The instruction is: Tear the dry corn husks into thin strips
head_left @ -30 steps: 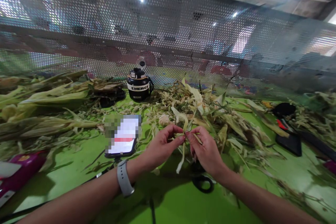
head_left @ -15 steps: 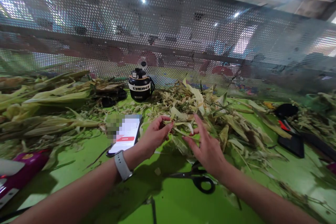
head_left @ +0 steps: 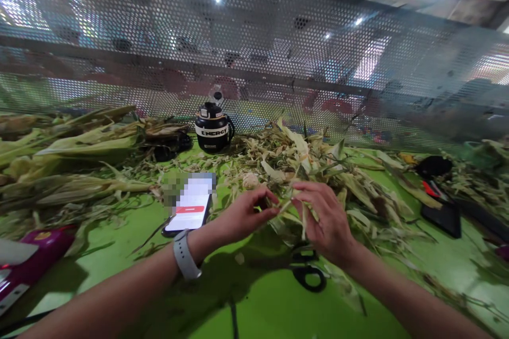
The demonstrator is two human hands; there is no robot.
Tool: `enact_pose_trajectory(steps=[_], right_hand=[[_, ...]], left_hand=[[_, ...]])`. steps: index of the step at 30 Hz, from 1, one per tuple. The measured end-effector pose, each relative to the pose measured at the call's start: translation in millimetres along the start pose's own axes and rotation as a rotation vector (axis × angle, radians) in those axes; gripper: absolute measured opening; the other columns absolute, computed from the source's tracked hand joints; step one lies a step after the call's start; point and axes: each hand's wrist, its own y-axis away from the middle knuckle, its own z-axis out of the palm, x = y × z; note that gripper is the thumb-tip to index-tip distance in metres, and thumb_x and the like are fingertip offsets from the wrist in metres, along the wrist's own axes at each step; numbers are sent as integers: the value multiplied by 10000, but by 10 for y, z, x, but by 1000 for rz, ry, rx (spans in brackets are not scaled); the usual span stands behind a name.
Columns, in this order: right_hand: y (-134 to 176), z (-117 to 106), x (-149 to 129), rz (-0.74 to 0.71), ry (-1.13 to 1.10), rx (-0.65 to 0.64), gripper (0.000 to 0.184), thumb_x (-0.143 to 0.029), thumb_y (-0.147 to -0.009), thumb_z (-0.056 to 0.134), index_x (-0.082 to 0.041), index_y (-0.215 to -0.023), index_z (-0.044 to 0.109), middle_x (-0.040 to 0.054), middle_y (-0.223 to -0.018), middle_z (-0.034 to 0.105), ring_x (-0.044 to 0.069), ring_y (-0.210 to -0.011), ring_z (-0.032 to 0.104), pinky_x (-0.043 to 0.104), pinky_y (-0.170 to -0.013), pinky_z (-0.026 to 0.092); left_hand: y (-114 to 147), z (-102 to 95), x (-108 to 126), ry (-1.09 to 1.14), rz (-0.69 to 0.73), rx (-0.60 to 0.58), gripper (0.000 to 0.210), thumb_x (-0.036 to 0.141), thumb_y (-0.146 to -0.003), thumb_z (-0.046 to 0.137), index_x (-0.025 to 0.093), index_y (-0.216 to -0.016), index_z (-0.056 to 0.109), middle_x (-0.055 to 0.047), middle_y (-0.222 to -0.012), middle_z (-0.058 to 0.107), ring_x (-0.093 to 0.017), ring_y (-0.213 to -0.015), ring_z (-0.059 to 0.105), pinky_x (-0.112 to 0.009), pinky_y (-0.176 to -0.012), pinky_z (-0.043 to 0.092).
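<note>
My left hand, with a pale watch strap at the wrist, pinches one end of a thin corn husk strip between thumb and finger. The fingers of my right hand are bent round the same strip, and part of it hangs below them. Both hands are just above the table, in front of a heap of corn husk scraps. Black-handled scissors lie below my right hand, their blades in shadow. A pale, rounded, crumpled piece sits just beyond my left hand.
A phone with its screen lit lies left of my hands. Behind it stands a black bottle. Long corn husks and a purple device are at left. A dark flat object lies right. A perforated metal screen closes off the back.
My left hand has shifted right, uncovering the pale rounded piece. My right hand's fingers, spread before, have curled in on the husk strip, and the two hands are closer together.
</note>
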Motion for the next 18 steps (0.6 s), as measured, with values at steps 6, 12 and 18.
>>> enact_pose_trajectory(steps=[6,12,18], right_hand=[[57,56,20,219,47,-66,112,-212,-915,422,-211,-896,533,40,-748,626,181,-683,584,310,-665,458],[38,65,-79,573,-211,-114,157,-326,-928,409,-213,-863,496,6,-696,552,144,-599,520,254,-562,394],[6,82,-79,814,-581,-99,246,-426,-886,477,-203,-782,490,-27,-605,480,113,-498,440,232,-463,350]], left_hand=[[93,123,204,-22,22,-161,149,262,-834,523,169,-948,543,-25,-835,540,-148,-732,495,-278,-686,430],[113,127,199,197,-29,-101,168,238,-826,550,202,-990,549,8,-844,529,-134,-765,475,-251,-698,410],[78,156,100,282,-88,-33,247,354,-768,659,175,-920,584,14,-765,551,-111,-666,483,-235,-615,402]])
